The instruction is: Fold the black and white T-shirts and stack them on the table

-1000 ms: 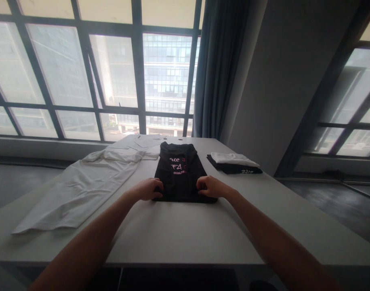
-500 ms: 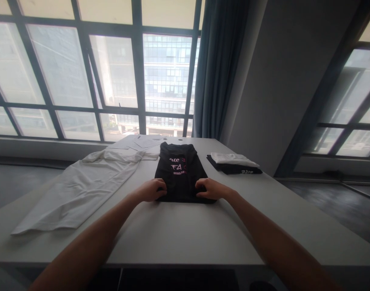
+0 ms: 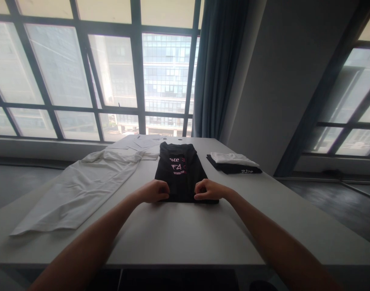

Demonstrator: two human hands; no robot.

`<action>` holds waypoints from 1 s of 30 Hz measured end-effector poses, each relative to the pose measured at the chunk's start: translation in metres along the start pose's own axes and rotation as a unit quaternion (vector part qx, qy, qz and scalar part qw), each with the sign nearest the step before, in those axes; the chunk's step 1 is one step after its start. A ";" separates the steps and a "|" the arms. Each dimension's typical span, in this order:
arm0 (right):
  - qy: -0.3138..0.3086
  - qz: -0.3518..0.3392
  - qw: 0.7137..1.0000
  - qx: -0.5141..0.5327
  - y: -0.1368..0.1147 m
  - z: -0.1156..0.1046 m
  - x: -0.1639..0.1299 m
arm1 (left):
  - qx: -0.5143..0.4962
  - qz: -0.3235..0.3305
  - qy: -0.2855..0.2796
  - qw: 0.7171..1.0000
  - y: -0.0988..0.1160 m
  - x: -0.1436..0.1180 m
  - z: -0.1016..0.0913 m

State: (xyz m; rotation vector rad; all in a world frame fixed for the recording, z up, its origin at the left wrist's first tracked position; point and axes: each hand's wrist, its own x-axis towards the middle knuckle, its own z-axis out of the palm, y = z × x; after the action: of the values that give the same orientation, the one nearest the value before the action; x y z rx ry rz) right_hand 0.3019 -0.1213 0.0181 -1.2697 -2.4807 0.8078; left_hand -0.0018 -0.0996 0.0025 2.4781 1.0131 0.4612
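At the middle of the frame, your left hand (image 3: 154,190) and right hand (image 3: 208,190) have drawn closer together along the near hem of the black shirt (image 3: 180,171) than a second ago, fingers curled and pinching the fabric, so your grip looks set for a fold. It lies flat on the table (image 3: 185,230), stretching away from your knuckles, between the white garment (image 3: 82,186) and a folded pile (image 3: 233,162).

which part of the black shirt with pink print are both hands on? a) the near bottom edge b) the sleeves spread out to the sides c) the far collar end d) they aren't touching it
a: the left hand and right hand both grip the edge of the black shirt nearest the person, while its far end lies untouched on the table.
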 end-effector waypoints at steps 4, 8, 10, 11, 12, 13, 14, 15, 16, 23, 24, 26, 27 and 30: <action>0.068 0.013 0.998 0.003 0.002 0.003 0.001 | 0.103 0.009 0.012 0.995 0.003 0.003 0.008; 0.065 0.027 0.997 -0.043 0.004 0.006 0.003 | 0.138 0.055 0.010 0.989 0.006 0.004 0.011; 0.087 0.008 0.994 -0.062 0.005 0.009 0.005 | 0.122 0.072 0.020 0.990 0.009 0.003 0.010; 0.116 -0.008 0.991 -0.071 0.005 0.011 0.007 | 0.110 0.079 0.029 0.990 0.010 0.003 0.009; 0.150 -0.025 0.985 -0.081 0.005 0.013 0.008 | 0.099 0.086 0.037 0.991 0.012 0.002 0.008; 0.180 -0.037 0.979 -0.092 0.005 0.015 0.010 | 0.090 0.091 0.042 0.991 0.013 0.002 0.007; 0.197 -0.038 0.974 -0.106 0.006 0.018 0.012 | 0.085 0.095 0.043 0.991 0.013 0.001 0.007; 0.197 -0.028 0.973 -0.120 0.007 0.021 0.014 | 0.083 0.100 0.042 0.991 0.013 0.001 0.007; 0.181 -0.009 0.975 -0.131 0.008 0.025 0.015 | 0.081 0.106 0.040 0.990 0.013 0.002 0.008; 0.090 0.006 0.984 -0.151 0.020 0.030 0.020 | 0.111 0.069 0.075 0.989 -0.001 0.008 0.021; 0.113 -0.001 0.981 -0.158 0.022 0.029 0.021 | 0.121 0.047 0.051 0.990 -0.004 0.008 0.023; 0.176 0.003 0.969 -0.174 0.027 0.027 0.025 | 0.137 0.009 -0.014 0.990 -0.009 0.008 0.027; 0.202 0.013 0.962 -0.182 0.030 0.027 0.027 | 0.140 -0.003 -0.043 0.989 -0.010 0.008 0.029; 0.162 0.088 0.964 -0.193 0.037 0.031 0.031 | 0.144 -0.018 -0.086 0.986 -0.011 0.009 0.032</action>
State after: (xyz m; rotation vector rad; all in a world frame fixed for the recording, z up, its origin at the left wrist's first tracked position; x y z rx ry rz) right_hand 0.2947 -0.0904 -0.0300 -1.6173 -2.3443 0.1222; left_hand 0.0126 -0.0942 -0.0291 2.6899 1.1186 0.0898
